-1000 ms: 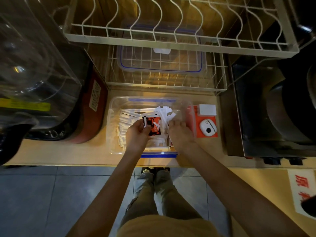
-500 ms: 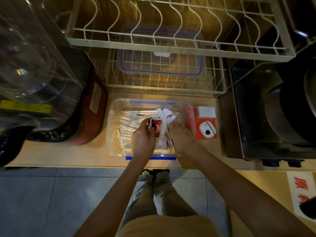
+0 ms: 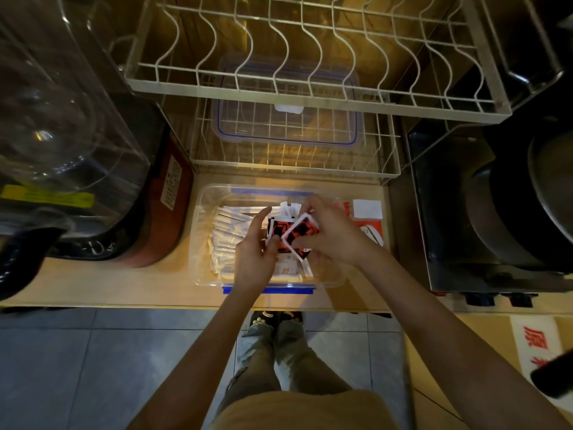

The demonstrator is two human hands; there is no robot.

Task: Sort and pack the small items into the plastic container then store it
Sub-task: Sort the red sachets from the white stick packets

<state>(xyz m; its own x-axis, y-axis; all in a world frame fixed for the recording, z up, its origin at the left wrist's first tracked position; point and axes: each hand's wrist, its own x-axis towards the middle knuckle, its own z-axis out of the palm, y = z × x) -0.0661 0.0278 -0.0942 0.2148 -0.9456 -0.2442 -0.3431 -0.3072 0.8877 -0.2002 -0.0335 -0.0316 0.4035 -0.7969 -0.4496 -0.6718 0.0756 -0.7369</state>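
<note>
1 head view, looking steeply down over counter [image 3: 93, 283], hands close; edges probably lens-warped

Two hands are over the counter: the left hand [image 3: 252, 259] and the right hand [image 3: 333, 235]. Between them are two red-and-black packets, one [image 3: 277, 232] by the left hand and one [image 3: 302, 232] in the right. One open clear plastic container [image 3: 201, 243] holds a stack of white sachets [image 3: 228, 226], too many and too overlapped to count. One lid [image 3: 286, 119] lies in the far wire rack.
</note>
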